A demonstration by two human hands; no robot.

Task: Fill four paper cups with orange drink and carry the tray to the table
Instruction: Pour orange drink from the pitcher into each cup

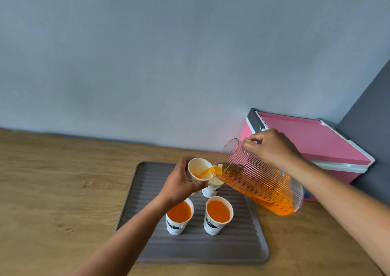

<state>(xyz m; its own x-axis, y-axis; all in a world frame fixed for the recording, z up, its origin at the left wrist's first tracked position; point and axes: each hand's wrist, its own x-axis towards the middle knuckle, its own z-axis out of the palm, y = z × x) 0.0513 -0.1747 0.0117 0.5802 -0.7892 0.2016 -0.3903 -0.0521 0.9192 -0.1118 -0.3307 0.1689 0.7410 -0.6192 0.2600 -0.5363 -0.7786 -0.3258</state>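
Observation:
A grey ribbed tray [147, 223] lies on the wooden counter. My left hand [179, 182] holds a white paper cup [198, 167] tilted above the tray. My right hand [272, 149] grips the handle of a clear ribbed jug [261, 182], tipped left, and orange drink streams from its spout into the held cup. Two paper cups full of orange drink stand at the tray's front, one on the left [179, 216] and one on the right [218, 214]. A fourth cup [212, 189] stands behind them, partly hidden under the jug's spout.
A pink box with a white and grey rim [316, 144] sits on the counter at the back right, just behind the jug. A pale blue wall runs along the back and a dark grey wall [369, 111] closes the right side. Wooden counter [63, 180] extends to the left.

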